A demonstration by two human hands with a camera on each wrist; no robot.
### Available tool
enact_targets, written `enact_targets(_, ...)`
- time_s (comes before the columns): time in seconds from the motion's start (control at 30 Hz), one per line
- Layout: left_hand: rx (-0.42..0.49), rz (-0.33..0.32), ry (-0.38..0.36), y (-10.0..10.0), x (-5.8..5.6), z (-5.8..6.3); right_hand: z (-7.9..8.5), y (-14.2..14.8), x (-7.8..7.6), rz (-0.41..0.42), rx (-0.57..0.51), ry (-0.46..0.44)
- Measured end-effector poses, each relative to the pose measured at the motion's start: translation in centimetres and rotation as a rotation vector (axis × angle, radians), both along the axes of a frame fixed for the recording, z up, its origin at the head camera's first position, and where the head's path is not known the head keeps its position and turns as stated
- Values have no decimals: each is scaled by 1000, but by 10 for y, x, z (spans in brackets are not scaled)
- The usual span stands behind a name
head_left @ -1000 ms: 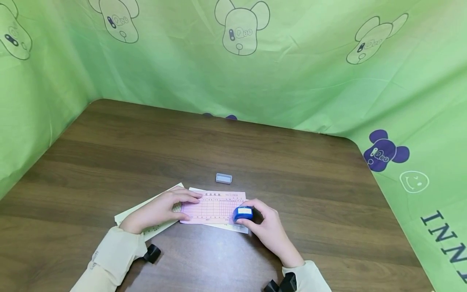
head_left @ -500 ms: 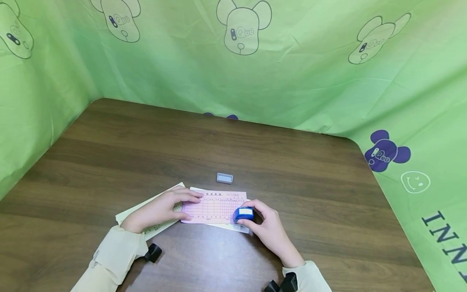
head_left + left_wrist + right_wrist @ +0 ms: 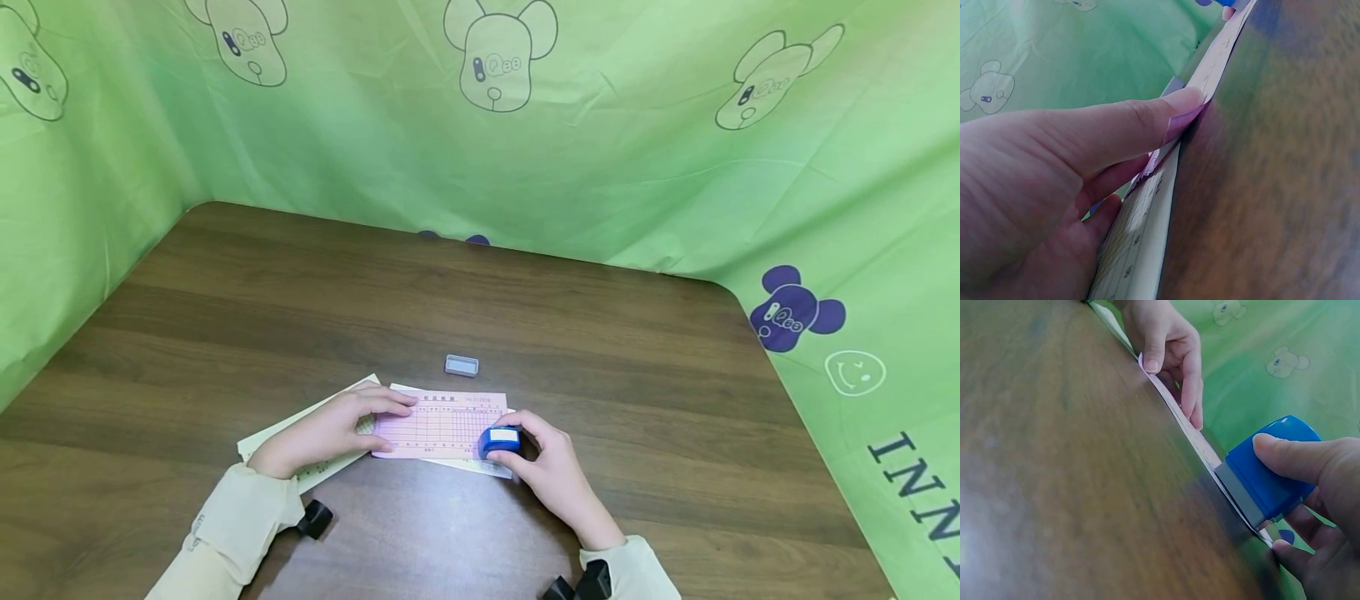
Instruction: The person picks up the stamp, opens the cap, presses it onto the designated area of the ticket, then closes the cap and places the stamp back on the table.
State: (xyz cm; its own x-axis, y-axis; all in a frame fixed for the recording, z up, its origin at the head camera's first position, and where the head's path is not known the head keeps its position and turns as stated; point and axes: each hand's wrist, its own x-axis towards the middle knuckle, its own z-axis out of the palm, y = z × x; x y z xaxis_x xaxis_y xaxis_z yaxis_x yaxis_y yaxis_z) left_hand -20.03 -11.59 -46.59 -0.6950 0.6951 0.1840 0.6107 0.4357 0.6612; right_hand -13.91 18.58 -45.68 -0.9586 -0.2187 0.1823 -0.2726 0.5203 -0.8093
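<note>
A pink printed form [image 3: 431,432] lies across the middle of the papers in the head view. My left hand [image 3: 330,425] rests on its left end, thumb and fingers spread over it. In the left wrist view the thumb [image 3: 1129,128] presses the form, and its near edge curls up there. With thumb and fingers, my right hand [image 3: 555,471] grips a blue stamp [image 3: 492,444] at the form's lower right. Its grey base [image 3: 1241,494] stands on the paper in the right wrist view. The stamp's underside is hidden.
A pale sheet [image 3: 258,440] with green print lies under the left hand, and another white sheet [image 3: 491,471] under the pink form. A small grey-blue cap [image 3: 461,366] sits beyond the papers. A green curtain [image 3: 615,192] surrounds the wooden table [image 3: 337,292].
Both hands, the stamp and the papers stay in place; the head view has only shifted very slightly.
</note>
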Motion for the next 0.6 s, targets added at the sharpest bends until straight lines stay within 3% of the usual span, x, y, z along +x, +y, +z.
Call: enact_targets(0.6, -2, 7, -18, 0, 0, 1, -3, 1, -1, 14, 4, 20)
